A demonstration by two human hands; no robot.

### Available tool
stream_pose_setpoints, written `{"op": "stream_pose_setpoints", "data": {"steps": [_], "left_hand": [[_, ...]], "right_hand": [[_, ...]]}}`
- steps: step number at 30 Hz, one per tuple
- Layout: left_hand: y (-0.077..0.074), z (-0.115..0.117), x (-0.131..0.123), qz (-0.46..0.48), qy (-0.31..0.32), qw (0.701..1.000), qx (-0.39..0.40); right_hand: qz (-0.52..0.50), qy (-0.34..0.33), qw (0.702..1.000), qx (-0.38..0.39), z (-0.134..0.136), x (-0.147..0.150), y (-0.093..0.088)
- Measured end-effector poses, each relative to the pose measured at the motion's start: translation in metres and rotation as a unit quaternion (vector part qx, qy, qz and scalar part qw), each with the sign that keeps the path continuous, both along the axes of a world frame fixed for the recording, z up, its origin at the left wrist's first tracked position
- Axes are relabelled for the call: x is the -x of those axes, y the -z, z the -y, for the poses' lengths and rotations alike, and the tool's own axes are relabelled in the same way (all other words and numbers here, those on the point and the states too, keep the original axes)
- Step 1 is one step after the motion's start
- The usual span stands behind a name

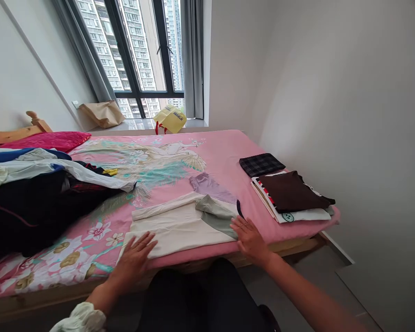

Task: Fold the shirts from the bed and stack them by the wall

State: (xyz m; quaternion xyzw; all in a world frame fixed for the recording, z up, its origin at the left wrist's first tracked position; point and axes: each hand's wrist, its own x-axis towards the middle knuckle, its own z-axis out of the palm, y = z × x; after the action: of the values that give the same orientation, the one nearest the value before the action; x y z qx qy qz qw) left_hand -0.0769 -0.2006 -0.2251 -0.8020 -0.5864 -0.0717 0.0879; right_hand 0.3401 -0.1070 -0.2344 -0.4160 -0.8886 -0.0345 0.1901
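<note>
A cream shirt with a grey-green sleeve folded over it and a lilac sleeve stretched out behind lies on the near edge of the bed. Flat on the shirt's lower left corner rests my left hand, fingers spread and holding nothing. My right hand lies at the shirt's right end, by the dark collar, its fingers stretched out over the edge of the grey-green sleeve. Part of the collar is hidden by that hand.
A stack of folded clothes with a brown shirt on top sits at the bed's right corner, beside a folded black checked garment. Heaped dark clothes cover the left side. Behind are a magenta pillow, a paper bag and a yellow bag.
</note>
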Motion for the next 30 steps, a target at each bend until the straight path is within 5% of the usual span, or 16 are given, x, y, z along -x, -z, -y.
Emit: {"op": "stream_pose_setpoints", "data": {"steps": [4,9,11,14,17,23,26,30], "left_hand": [[0.004,-0.028,-0.058,0.021,0.080,0.997,-0.001],[0.025,-0.034,-0.046,0.045,-0.127,0.990,0.041],[0.023,-0.042,-0.040,0.074,-0.159,0.984,0.040],[0.002,-0.072,-0.060,0.156,-0.095,0.983,-0.009],[-0.027,-0.120,-0.109,0.206,-0.030,0.978,0.001],[-0.059,-0.213,-0.185,0.163,-0.148,0.960,0.171],[-0.062,-0.235,-0.195,0.156,-0.171,0.952,0.199],[-0.081,-0.229,-0.198,0.171,-0.121,0.955,0.208]], "right_hand": [[-0.020,-0.064,0.997,0.023,0.005,0.035,0.007],[0.021,0.018,0.997,0.067,-0.001,0.016,0.039],[0.012,0.032,0.997,0.070,0.000,0.013,0.042],[-0.029,0.006,0.997,0.072,0.006,0.028,0.031],[-0.058,-0.073,0.991,0.097,0.010,0.050,0.014],[-0.076,-0.121,0.978,0.152,0.005,0.073,0.000],[-0.075,-0.125,0.976,0.160,0.005,0.075,0.000],[-0.063,-0.134,0.977,0.152,0.005,0.078,0.002]]}}
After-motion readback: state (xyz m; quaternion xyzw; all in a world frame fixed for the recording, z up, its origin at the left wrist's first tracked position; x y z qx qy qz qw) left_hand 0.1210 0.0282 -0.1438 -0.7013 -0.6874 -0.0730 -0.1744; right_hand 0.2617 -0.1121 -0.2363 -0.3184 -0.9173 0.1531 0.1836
